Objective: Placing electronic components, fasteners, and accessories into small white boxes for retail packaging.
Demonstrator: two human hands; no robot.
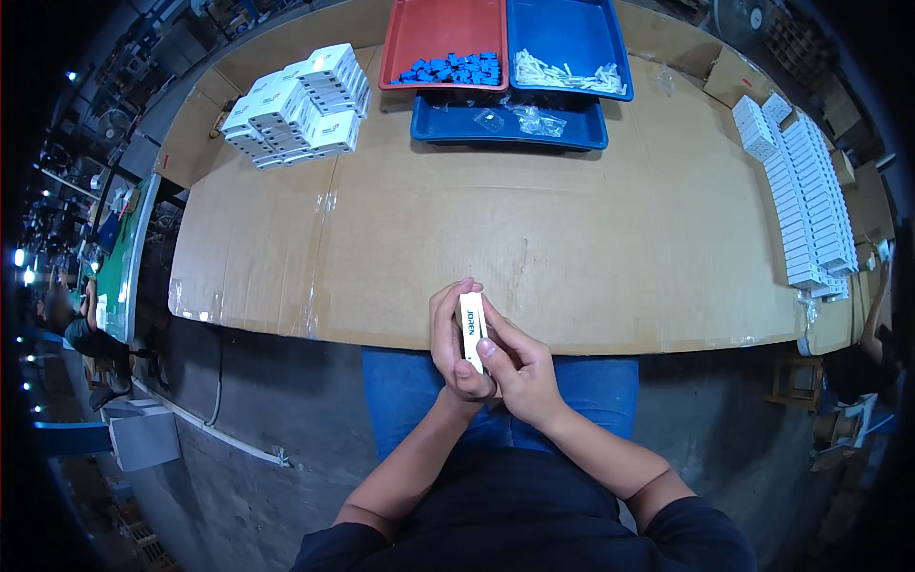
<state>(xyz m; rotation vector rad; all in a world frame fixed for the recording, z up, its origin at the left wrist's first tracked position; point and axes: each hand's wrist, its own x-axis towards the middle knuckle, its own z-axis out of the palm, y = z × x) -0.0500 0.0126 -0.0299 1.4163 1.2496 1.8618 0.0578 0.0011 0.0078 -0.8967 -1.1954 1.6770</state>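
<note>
Box (474, 319), white, small and oblong, held just below the centre of the frame, at the near edge of the table (410, 238). The left hand (444, 334) is curled around its left side; the right hand (529, 377) grips from the right, thumb against the lower part of its face. The box looks light and stiff, its smooth faces perhaps slightly slippery, its corners liable to scuff. The long sides appear the surest hold. Upper left, white cartons (295, 110) stand stacked; top centre, a red tray (445, 29) bears blue pieces (453, 69), just beside a blue tray (567, 33) of white pieces (538, 71).
</note>
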